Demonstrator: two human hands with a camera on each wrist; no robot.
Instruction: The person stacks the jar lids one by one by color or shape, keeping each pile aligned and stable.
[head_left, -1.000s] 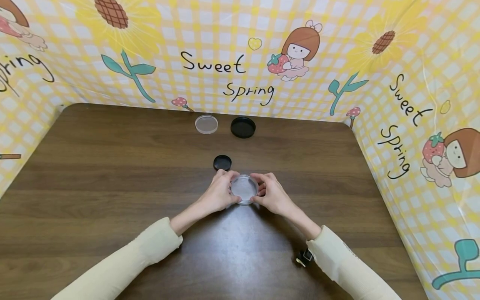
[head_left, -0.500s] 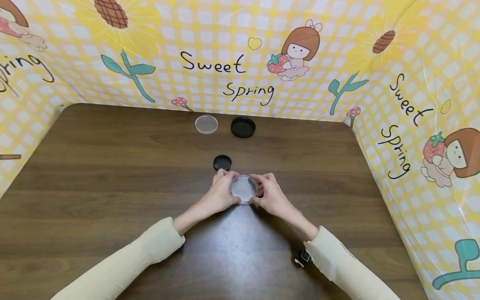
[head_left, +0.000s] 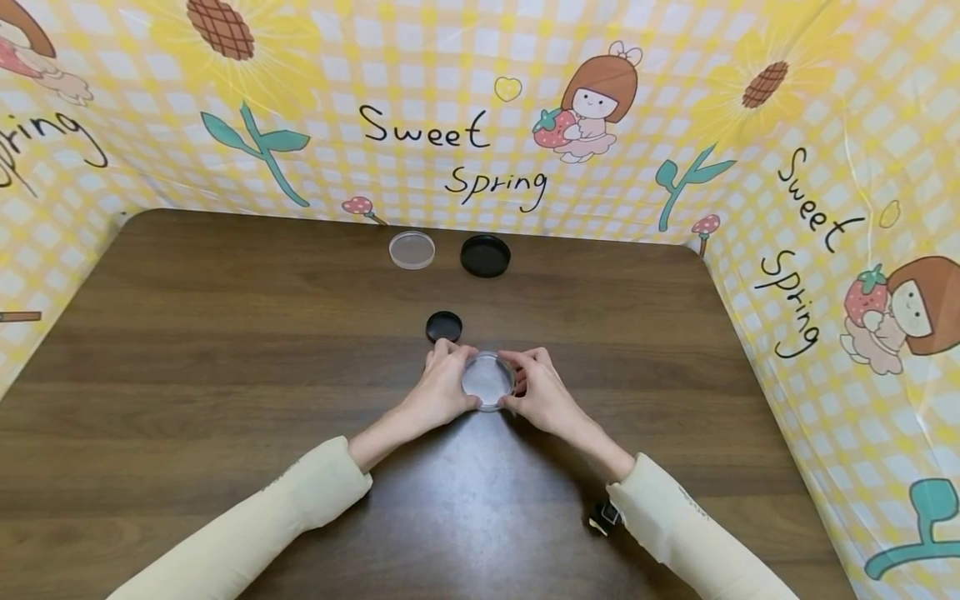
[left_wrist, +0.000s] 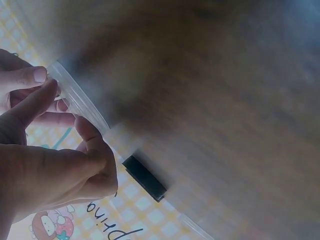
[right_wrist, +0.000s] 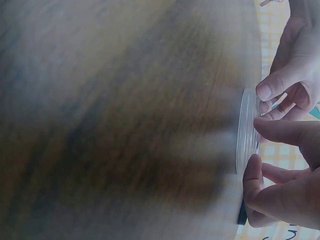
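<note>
In the head view a round, clear, shallow dish [head_left: 488, 381], like a petri dish, sits at the middle of the brown table. My left hand [head_left: 442, 383] grips its left side, thumb at the near rim and fingers at the far rim. On the opposite side my right hand [head_left: 547, 390] holds the rim in the same way. Both wrist views show the dish's ridged clear side [left_wrist: 80, 97] edge-on, with fingertips against it. A small black round lid [head_left: 444, 327] lies just beyond my left fingers.
At the table's far edge lie a clear round lid [head_left: 412, 250] and a larger black round lid [head_left: 485, 256], side by side. A yellow checked cloth [head_left: 420, 75] stands up behind and along both sides. A small black device [head_left: 604, 517] shows at the right cuff.
Both hands stay on the clear dish with almost no movement. My right hand's fingers have shifted slightly along its rim. The lids lie where they were.
</note>
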